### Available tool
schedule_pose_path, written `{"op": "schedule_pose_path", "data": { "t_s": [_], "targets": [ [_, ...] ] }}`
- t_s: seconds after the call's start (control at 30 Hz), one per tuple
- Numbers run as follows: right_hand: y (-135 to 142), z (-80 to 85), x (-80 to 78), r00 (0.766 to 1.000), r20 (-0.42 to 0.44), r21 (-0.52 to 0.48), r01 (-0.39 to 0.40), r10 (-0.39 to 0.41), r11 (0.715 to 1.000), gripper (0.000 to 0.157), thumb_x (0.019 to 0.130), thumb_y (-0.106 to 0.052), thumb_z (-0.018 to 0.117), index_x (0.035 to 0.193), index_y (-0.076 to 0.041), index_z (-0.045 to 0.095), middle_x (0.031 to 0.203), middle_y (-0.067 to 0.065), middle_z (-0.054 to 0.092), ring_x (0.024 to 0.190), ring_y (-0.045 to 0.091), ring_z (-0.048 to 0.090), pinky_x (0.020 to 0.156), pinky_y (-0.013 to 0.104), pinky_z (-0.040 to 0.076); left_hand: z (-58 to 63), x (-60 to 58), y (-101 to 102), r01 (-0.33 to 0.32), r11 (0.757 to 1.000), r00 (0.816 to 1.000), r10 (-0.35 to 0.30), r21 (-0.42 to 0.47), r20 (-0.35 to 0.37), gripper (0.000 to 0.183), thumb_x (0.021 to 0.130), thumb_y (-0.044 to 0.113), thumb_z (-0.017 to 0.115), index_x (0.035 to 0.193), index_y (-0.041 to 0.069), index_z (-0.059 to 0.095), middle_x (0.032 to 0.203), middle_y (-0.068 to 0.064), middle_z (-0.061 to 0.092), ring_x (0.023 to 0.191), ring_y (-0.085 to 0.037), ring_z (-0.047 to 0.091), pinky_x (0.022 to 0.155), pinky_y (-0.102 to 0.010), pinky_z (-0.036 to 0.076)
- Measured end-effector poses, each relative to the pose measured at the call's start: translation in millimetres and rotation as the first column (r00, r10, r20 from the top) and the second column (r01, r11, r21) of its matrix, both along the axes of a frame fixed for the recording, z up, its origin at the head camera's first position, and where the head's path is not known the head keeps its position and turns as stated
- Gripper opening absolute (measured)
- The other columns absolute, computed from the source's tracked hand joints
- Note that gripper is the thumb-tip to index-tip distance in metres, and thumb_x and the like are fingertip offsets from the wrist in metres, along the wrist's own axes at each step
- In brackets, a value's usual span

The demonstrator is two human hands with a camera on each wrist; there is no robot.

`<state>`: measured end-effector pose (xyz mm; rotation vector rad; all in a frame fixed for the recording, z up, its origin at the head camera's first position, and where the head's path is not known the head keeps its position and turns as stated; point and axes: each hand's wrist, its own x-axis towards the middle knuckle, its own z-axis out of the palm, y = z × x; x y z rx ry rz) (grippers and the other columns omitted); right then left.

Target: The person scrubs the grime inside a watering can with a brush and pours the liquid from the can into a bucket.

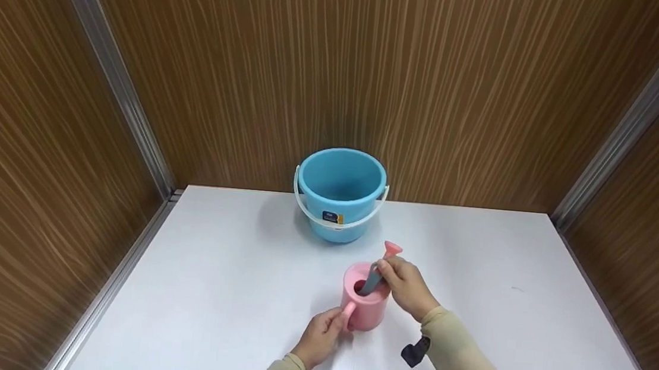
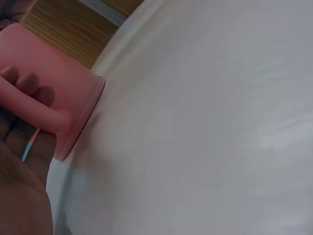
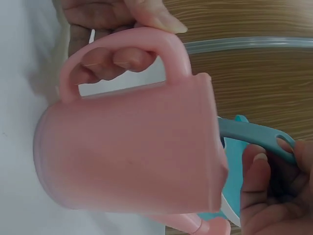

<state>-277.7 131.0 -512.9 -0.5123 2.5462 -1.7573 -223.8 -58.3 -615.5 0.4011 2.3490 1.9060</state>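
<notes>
A pink watering can [image 1: 368, 318] stands upright on the white table, its spout ending in a flared rose [image 1: 392, 249]. My left hand [image 1: 319, 337] grips the can's handle [image 3: 122, 39], with fingers passing through the loop, as the right wrist view shows. Above the can's top, my right hand [image 1: 408, 288] pinches the end of a grey-blue handle [image 3: 254, 133] that has a hole near its tip. The lower part of that handled tool goes down into the can's round opening and is hidden there.
Behind the can stands a blue bucket [image 1: 351, 212] with a white bail [image 1: 309, 214] hanging at its front. Wood-grain panels [image 1: 339, 78] close off the back and both sides of the white table [image 1: 224, 295].
</notes>
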Motion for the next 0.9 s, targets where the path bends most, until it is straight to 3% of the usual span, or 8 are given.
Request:
{"op": "schedule_pose_path", "data": {
  "t_s": [0.13,0.3,0.37,0.5,0.6,0.77,0.9],
  "targets": [
    [1,11.6,-0.1,0.999,0.029,-0.050,0.034,-0.033,0.998,0.028,0.097,-0.016,0.044,0.088,0.006,0.059,0.081,0.018,0.055,0.076,0.033,0.050,0.070,0.036,0.043,0.9,-3.7,0,-0.014,1.000,1.000,0.013,-0.019,-0.017,0.040,0.099,0.027,0.039,0.084,-0.008,0.054,0.092,-0.019,0.062,0.084,-0.029,0.056,0.076,-0.031,0.043],
    [1,14.5,-2.1,0.998,0.028,-0.079,0.060,-0.058,0.995,0.029,0.098,-0.016,0.043,0.091,0.006,0.060,0.079,0.023,0.057,0.079,0.043,0.049,0.070,0.042,0.044,3.2,-6.1,2,-0.015,1.000,1.000,0.014,-0.012,-0.011,0.040,0.099,0.028,0.039,0.086,-0.006,0.055,0.091,-0.017,0.062,0.086,-0.033,0.056,0.076,-0.031,0.042],
    [0,13.7,-2.5,0.998,0.012,-0.075,0.067,-0.066,0.995,0.029,0.098,-0.016,0.043,0.089,0.006,0.060,0.078,0.023,0.056,0.077,0.042,0.049,0.067,0.037,0.043,3.3,-6.9,3,-0.018,1.000,1.000,0.017,-0.007,-0.007,0.040,0.099,0.028,0.039,0.086,-0.006,0.055,0.091,-0.017,0.062,0.087,-0.034,0.056,0.077,-0.032,0.042],
    [0,-5.6,-13.4,0.996,-0.027,-0.056,0.086,-0.087,0.995,0.029,0.097,-0.023,0.045,0.086,-0.002,0.061,0.074,0.014,0.056,0.070,0.029,0.050,0.062,0.028,0.041,6.4,-7.7,3,-0.023,0.999,1.000,0.024,-0.030,0.002,0.041,0.099,0.029,0.039,0.086,-0.007,0.054,0.092,-0.017,0.062,0.086,-0.030,0.056,0.078,-0.033,0.041],
    [-1,-19.0,-21.3,0.994,-0.062,-0.030,0.086,-0.088,0.996,0.029,0.096,-0.028,0.047,0.082,-0.007,0.062,0.072,0.005,0.054,0.067,0.019,0.049,0.061,0.029,0.041,7.0,-10.1,3,-0.028,0.999,1.000,0.029,-0.047,0.008,0.042,0.099,0.030,0.037,0.086,-0.006,0.054,0.091,-0.017,0.061,0.085,-0.027,0.056,0.077,-0.034,0.041],
    [-3,-23.6,-19.5,0.997,-0.082,0.123,0.004,0.006,0.992,0.025,0.096,-0.028,0.047,0.090,-0.010,0.064,0.082,0.001,0.058,0.076,0.015,0.054,0.073,0.033,0.046,-16.6,-23.1,4,-0.051,0.997,0.999,0.052,-0.065,0.013,0.042,0.099,0.035,0.037,0.088,0.001,0.059,0.087,-0.015,0.060,0.084,-0.031,0.054,0.074,-0.034,0.039],
    [-2,-27.7,-18.4,0.996,-0.046,0.221,-0.063,0.075,0.973,0.026,0.096,-0.028,0.046,0.098,-0.009,0.064,0.089,0.001,0.061,0.083,0.016,0.056,0.080,0.036,0.047,-30.8,-30.0,3,-0.039,0.995,0.999,0.040,-0.087,0.013,0.044,0.097,0.043,0.037,0.087,0.006,0.059,0.084,-0.007,0.060,0.081,-0.024,0.054,0.073,-0.032,0.039]
  ]
}}
